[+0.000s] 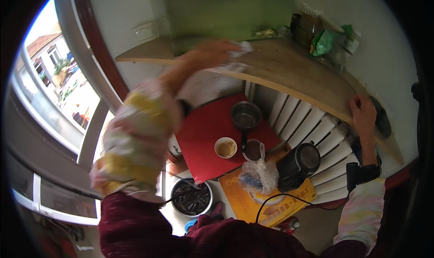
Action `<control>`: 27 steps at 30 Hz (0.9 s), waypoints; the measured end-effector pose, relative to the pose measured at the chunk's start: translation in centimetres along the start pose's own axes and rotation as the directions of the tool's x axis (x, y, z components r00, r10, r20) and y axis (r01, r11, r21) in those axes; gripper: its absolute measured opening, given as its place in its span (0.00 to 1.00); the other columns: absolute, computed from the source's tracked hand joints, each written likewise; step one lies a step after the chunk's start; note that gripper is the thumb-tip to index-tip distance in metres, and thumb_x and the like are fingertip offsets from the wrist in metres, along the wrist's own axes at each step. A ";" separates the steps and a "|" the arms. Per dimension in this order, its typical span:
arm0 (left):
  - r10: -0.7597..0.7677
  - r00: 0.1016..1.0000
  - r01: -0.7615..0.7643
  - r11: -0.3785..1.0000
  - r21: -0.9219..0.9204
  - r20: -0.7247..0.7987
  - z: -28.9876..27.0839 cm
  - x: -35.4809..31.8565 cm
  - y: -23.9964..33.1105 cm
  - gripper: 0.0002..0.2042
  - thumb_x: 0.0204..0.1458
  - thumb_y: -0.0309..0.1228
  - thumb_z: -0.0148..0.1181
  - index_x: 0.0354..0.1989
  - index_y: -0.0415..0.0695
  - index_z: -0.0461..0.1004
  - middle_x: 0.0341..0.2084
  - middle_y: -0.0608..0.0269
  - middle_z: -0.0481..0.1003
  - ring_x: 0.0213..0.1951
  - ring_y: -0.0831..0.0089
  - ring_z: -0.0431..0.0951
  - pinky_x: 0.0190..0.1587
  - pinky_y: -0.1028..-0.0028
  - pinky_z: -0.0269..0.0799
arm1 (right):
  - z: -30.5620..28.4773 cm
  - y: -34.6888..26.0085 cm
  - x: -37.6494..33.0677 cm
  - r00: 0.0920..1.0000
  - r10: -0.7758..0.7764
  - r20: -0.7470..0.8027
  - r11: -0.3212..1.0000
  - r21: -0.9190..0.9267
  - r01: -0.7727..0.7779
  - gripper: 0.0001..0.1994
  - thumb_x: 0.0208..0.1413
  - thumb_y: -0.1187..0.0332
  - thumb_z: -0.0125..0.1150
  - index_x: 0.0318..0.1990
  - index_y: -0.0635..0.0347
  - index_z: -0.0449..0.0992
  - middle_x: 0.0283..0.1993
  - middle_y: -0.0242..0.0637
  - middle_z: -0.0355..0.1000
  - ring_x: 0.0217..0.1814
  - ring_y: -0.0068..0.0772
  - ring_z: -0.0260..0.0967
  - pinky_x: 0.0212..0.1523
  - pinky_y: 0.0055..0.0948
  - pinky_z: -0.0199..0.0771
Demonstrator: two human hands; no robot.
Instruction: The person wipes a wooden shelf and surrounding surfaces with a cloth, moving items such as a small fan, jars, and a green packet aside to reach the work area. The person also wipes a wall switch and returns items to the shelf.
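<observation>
My left hand (216,53) reaches over the far part of a curved wooden shelf (289,72). It presses a crumpled white cloth (244,47) onto the shelf's surface and is smeared by motion. At the right, my right hand (363,114) rests against the shelf's front edge, its fingers curled on it. More white cloth or paper (229,68) hangs at the shelf's front edge beneath the left hand; whether it is the same piece I cannot tell.
Below, a red board (203,149) bears a dark saucepan (246,115) and a white bowl (225,147). Near it are a black kettle (299,166), a plastic bag (260,174), a yellow box (239,199), a basin of dark things (192,198) and a white radiator (312,127). A green packet (323,43) lies on the shelf.
</observation>
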State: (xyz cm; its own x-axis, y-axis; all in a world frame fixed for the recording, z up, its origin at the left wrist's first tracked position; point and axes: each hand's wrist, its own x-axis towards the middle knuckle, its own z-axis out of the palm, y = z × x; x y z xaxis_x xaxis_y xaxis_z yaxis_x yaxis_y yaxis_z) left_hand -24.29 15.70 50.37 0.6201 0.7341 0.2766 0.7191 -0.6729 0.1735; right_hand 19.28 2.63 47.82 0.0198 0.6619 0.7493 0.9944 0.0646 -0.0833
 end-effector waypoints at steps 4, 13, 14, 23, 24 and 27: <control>0.062 0.985 -0.039 0.989 0.144 -0.159 -1.4 -5.9 -2.9 0.18 0.52 0.23 0.49 0.51 0.53 0.72 0.58 0.52 0.61 0.57 0.59 0.64 0.56 0.65 0.62 | -0.2 -0.2 -0.1 1.000 0.025 0.011 1.000 -0.011 -0.025 0.09 0.46 0.66 0.58 0.27 0.62 0.70 0.24 0.40 0.67 0.29 0.43 0.66 0.32 0.38 0.66; 0.300 0.944 -0.293 0.954 -0.069 0.135 -1.3 2.5 -1.9 0.22 0.50 0.22 0.49 0.57 0.49 0.66 0.58 0.52 0.60 0.54 0.55 0.66 0.55 0.66 0.63 | -0.5 -2.1 0.2 0.986 0.168 0.017 0.986 0.015 -0.168 0.11 0.44 0.64 0.60 0.26 0.64 0.68 0.23 0.41 0.65 0.26 0.40 0.64 0.29 0.35 0.63; 0.346 0.922 -0.335 0.938 -0.091 0.172 -0.4 5.3 -1.3 0.23 0.51 0.23 0.49 0.58 0.48 0.64 0.57 0.51 0.60 0.53 0.55 0.67 0.55 0.66 0.63 | -0.5 -2.3 0.2 0.982 0.188 0.027 0.982 0.015 -0.189 0.11 0.44 0.65 0.59 0.26 0.64 0.68 0.23 0.41 0.65 0.26 0.39 0.63 0.29 0.35 0.63; 0.148 0.942 -0.190 0.975 0.116 0.300 1.8 16.8 2.7 0.24 0.47 0.34 0.53 0.56 0.45 0.67 0.47 0.50 0.69 0.48 0.57 0.69 0.51 0.66 0.65 | -0.8 -1.3 0.0 0.976 0.208 0.066 0.970 0.113 -0.215 0.11 0.46 0.66 0.59 0.26 0.64 0.67 0.21 0.41 0.64 0.24 0.38 0.61 0.27 0.34 0.62; 0.185 0.942 -0.202 0.979 0.031 0.281 1.0 15.0 2.1 0.24 0.47 0.33 0.53 0.55 0.45 0.67 0.47 0.50 0.69 0.49 0.57 0.69 0.51 0.65 0.65 | -0.8 -1.1 0.0 0.979 0.196 0.057 0.971 0.131 -0.202 0.11 0.46 0.66 0.59 0.26 0.64 0.67 0.21 0.40 0.64 0.24 0.38 0.62 0.27 0.34 0.62; 0.212 0.945 -0.209 0.977 -0.038 0.251 -1.4 7.1 0.2 0.24 0.45 0.32 0.53 0.55 0.45 0.68 0.49 0.52 0.68 0.50 0.58 0.68 0.51 0.64 0.65 | -0.7 -0.9 0.0 0.985 0.166 0.052 0.978 0.119 -0.171 0.10 0.46 0.66 0.59 0.26 0.64 0.67 0.21 0.40 0.64 0.23 0.38 0.62 0.27 0.34 0.62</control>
State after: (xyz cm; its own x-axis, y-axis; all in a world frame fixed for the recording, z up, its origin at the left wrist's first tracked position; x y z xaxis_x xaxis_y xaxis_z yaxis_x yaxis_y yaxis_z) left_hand -20.20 20.70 53.74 0.8166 0.5740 0.0609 0.5613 -0.8142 0.1482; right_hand 18.48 2.10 48.37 0.1791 0.7014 0.6899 0.9568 0.0389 -0.2880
